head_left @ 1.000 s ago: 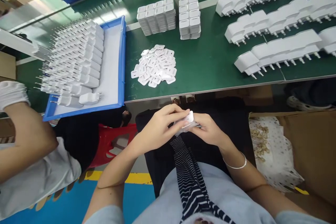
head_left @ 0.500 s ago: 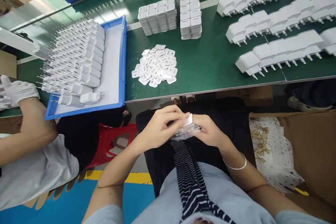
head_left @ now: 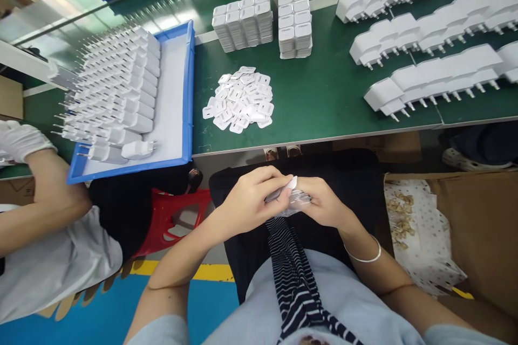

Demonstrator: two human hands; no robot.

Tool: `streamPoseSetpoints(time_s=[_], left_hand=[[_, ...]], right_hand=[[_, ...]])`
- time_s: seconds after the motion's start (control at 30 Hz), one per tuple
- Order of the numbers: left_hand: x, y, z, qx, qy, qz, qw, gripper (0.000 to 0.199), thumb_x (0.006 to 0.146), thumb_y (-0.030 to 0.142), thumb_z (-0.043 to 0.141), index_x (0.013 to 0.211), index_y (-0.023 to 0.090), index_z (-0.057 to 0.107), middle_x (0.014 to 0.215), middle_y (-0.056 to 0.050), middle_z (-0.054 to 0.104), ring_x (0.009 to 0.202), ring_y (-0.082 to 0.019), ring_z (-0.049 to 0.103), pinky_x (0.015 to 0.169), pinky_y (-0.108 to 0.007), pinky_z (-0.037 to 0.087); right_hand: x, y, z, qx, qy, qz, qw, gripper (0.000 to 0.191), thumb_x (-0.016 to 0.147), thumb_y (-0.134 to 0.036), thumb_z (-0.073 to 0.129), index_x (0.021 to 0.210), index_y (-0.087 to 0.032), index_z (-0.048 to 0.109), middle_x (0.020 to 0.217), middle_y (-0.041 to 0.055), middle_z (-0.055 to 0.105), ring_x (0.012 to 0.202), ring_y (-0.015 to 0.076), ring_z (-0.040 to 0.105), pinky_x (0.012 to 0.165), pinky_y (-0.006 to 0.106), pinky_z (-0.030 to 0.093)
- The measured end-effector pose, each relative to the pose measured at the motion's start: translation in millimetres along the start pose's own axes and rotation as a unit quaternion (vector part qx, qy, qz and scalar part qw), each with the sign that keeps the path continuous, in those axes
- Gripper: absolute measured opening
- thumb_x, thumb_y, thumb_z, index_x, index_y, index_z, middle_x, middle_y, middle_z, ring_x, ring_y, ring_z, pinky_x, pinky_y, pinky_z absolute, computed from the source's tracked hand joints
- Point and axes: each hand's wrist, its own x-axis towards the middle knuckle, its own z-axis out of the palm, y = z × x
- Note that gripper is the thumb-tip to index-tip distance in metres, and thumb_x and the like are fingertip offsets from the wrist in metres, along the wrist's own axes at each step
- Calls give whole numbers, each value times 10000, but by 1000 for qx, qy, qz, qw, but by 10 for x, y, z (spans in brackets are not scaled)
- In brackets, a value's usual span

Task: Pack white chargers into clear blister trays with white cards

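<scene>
Above my lap, both hands are close together on the same small bundle. My left hand (head_left: 257,197) pinches a small white plastic plate (head_left: 292,183) between thumb and fingertips. Clear plastic wrap (head_left: 298,200) lies just below that plate, with my right hand (head_left: 326,200) closed on its other side. Whatever is inside the wrap is mostly hidden by my fingers. Past the bench edge, a loose pile of similar white plates (head_left: 243,101) lies on the green bench (head_left: 315,99).
Neat stacks of white plates (head_left: 243,24) stand behind the pile. To the left, a blue tray (head_left: 187,91) holds rows of white plug adapters (head_left: 137,91); more adapter rows (head_left: 437,78) lie right. A co-worker's gloved hand (head_left: 24,140) is far left. A cardboard box (head_left: 481,237) stands at my right.
The white plate in my left fingers has tilted, and my left thumb has shifted over it. The co-worker's gloved hand at the far left has turned and its fingers have lowered.
</scene>
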Motion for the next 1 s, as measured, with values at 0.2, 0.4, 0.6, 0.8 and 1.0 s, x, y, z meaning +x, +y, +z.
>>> streamPoseSetpoints(time_s=[0.2,0.4,0.6,0.8,1.0], left_hand=[[77,-128,-4,-75,28,-54,995,410,994,207,456,600,156,558,615,-1,572,541,-84,505,511,-230,396],[76,-195,-130,176,161,16,971,236,948,148,517,749,162,643,773,-43,707,701,-126,636,642,-243,501],[-36,-207,-265,254,247,17,935,191,937,120,528,931,169,712,883,-64,746,820,-162,700,763,-279,574],[-60,-8,-86,139,134,84,978,454,871,201,704,1313,220,601,1237,-95,702,1122,-228,670,969,-382,569],[-28,13,-13,-9,65,20,998,234,907,162,649,1130,206,705,1028,-48,771,928,-163,724,858,-298,595]], right_hand=[[-3,-35,-15,20,-14,0,1000,185,946,-201,578,765,-169,597,699,17,615,588,128,531,572,234,424],[21,-38,-3,23,16,15,999,134,884,-118,567,771,-170,615,685,7,630,560,125,538,534,218,424],[-19,-46,-49,43,38,18,998,131,844,-74,589,840,-171,677,751,27,701,581,143,601,543,226,457],[9,-67,-42,24,33,37,999,79,876,-142,609,829,-147,672,716,24,683,560,130,570,527,215,439],[0,-52,-18,25,24,17,999,83,875,-137,601,820,-154,661,704,15,669,559,124,555,538,214,447]])
